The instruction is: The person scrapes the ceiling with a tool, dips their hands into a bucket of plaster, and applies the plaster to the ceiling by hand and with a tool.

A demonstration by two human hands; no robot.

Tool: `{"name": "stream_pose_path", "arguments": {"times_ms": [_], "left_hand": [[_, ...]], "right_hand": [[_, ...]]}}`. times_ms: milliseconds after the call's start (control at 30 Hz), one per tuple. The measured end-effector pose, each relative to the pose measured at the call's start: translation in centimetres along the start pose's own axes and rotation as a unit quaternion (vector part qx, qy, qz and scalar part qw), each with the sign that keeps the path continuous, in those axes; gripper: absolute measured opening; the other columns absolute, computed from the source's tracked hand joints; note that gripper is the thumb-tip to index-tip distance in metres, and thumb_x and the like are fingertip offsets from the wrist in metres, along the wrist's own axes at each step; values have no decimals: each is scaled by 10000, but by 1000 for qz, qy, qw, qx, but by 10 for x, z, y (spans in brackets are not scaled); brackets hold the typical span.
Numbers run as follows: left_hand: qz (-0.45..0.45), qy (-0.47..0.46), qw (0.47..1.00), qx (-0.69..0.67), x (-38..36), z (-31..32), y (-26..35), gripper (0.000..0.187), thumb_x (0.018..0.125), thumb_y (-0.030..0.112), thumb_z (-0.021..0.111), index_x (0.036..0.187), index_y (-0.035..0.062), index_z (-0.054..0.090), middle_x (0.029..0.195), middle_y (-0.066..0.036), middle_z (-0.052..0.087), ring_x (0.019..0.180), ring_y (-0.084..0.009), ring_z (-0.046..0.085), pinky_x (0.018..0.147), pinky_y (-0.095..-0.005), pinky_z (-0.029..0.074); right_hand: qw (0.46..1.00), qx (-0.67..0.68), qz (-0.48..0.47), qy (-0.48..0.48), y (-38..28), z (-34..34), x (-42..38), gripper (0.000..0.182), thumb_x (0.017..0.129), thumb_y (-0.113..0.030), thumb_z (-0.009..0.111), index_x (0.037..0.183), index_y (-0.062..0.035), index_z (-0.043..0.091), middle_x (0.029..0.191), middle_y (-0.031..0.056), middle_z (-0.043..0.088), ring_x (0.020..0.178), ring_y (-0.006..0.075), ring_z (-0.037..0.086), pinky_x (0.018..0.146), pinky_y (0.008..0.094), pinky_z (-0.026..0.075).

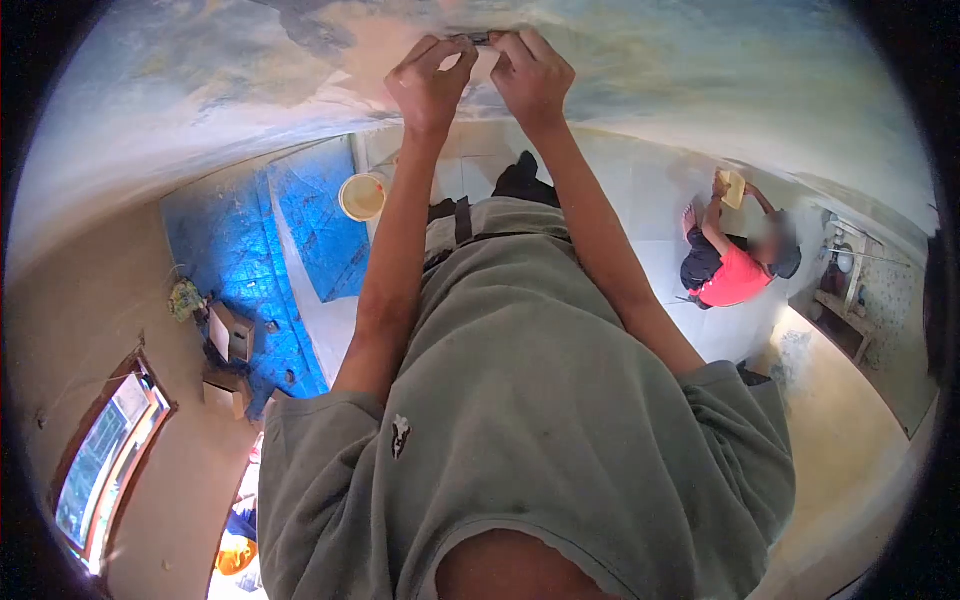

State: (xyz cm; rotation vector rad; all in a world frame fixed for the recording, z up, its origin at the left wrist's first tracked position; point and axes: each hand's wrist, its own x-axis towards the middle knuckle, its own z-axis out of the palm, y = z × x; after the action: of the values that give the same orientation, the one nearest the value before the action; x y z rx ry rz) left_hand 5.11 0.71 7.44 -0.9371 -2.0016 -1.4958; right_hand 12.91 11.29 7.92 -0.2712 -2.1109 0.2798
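Observation:
Both my hands are raised together against a wall (250, 75) with patchy blue, cream and peach paint. Between my fingertips is a small, thin dark piece (477, 39); its exact kind is too small to make out. My left hand (432, 88) pinches its left end with thumb and fingers. At the other end, my right hand (535, 82) has its fingers curled and closed on the same piece. The wall surface just behind the fingers shows bare, flaking patches.
A white bucket (363, 197) stands on the floor beside a blue sheet (320, 235). Cardboard boxes (231, 333) lie farther left, near a window (112, 455). To the right, another person in a red shirt (735, 275) crouches, holding a yellowish piece (733, 189) near a shelf niche (845, 300).

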Motion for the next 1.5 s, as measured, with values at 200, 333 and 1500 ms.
{"name": "stream_pose_path", "arguments": {"times_ms": [200,333,1500], "left_hand": [[27,1,1000,13,18,-7,12,106,626,50,758,697,93,692,692,-6,645,567,-163,613,508,-259,484],[-46,-23,999,17,1,-1,-7,113,625,41,755,705,92,694,674,-18,634,555,-169,602,494,-269,466],[-10,46,999,-1,36,-10,11,98,631,63,770,689,67,690,678,-38,645,551,-180,604,492,-272,461]], "right_hand": [[1000,5,22,7,-3,-1,8,308,557,-2,639,829,-147,625,784,0,576,690,199,606,571,306,492],[996,-8,45,-80,4,20,-11,298,566,-5,641,826,-149,619,802,4,575,694,208,608,573,318,491],[999,-27,12,42,-11,9,28,205,635,-25,668,807,-133,640,793,34,599,673,243,594,546,342,483]]}}
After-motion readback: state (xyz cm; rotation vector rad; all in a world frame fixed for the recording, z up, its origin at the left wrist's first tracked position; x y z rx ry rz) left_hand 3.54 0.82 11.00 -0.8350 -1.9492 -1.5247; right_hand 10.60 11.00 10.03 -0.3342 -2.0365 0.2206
